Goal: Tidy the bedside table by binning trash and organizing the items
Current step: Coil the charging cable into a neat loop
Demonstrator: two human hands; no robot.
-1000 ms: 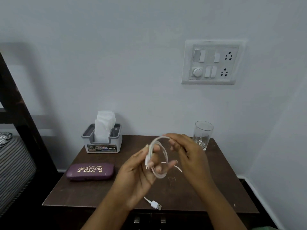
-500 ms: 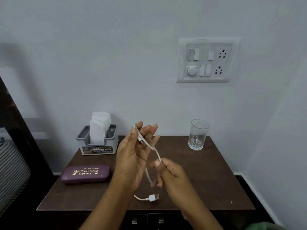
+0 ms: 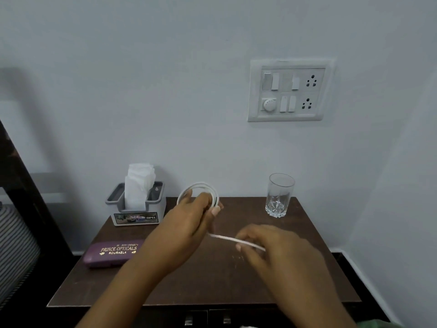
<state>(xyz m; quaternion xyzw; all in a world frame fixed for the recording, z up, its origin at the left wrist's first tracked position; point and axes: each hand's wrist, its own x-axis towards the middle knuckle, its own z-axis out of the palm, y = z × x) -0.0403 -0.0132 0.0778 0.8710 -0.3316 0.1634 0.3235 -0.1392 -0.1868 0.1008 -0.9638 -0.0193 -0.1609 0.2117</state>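
A white charging cable (image 3: 214,192) is coiled in loops around the fingers of my left hand (image 3: 189,223), which holds it above the middle of the dark wooden bedside table (image 3: 307,268). The cable's free end runs taut down to the right, where my right hand (image 3: 267,249) pinches it; that hand is blurred. On the table stand a grey tissue holder (image 3: 136,204) with white tissues at the back left, a purple glasses case (image 3: 111,253) at the left, and a clear glass (image 3: 279,195) at the back right.
A switch and socket panel (image 3: 289,91) is on the wall above the table. A dark bed frame (image 3: 21,185) and striped bedding (image 3: 14,252) lie at the left. A wall corner closes the right side. Drawer handles (image 3: 205,319) show below the table's front edge.
The cable went from a loose strand with its plug dangling to loops wound around my left hand. My right hand moved right and pulled the free end taut.
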